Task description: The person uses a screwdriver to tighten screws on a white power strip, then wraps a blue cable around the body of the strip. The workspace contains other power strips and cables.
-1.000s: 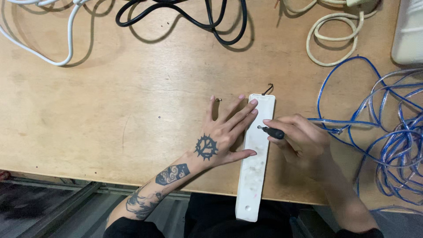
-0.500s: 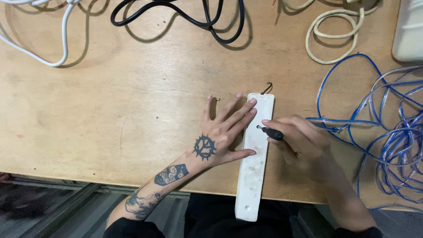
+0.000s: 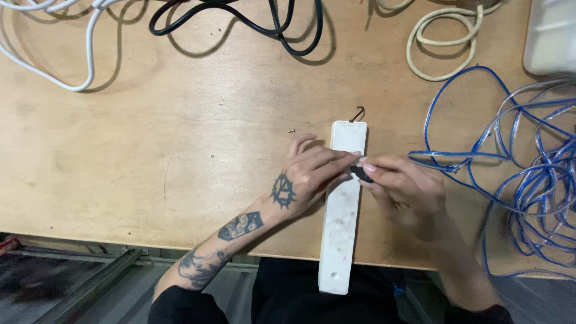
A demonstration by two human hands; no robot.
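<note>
A long white plastic strip [image 3: 339, 223] lies lengthwise on the wooden table [image 3: 150, 150], its near end hanging over the front edge. A small dark wire hook [image 3: 358, 113] sticks out of its far end. My left hand [image 3: 306, 177] rests on the strip's upper part, fingers drawn together toward my right hand. My right hand [image 3: 403, 189] holds a small black tool [image 3: 360, 174] at the strip's right edge, fingertips of both hands meeting over it.
A tangle of blue wire [image 3: 528, 174] fills the right side. A beige coiled cord [image 3: 441, 42], a black cable [image 3: 264, 24] and a white cable [image 3: 54, 42] lie along the far edge. A white box [image 3: 552, 36] sits far right. A tiny screw [image 3: 291, 130] lies near my left hand.
My left hand's fingers, spread flat on the strip before, have curled together toward the tool in my right hand. The strip has stayed in place.
</note>
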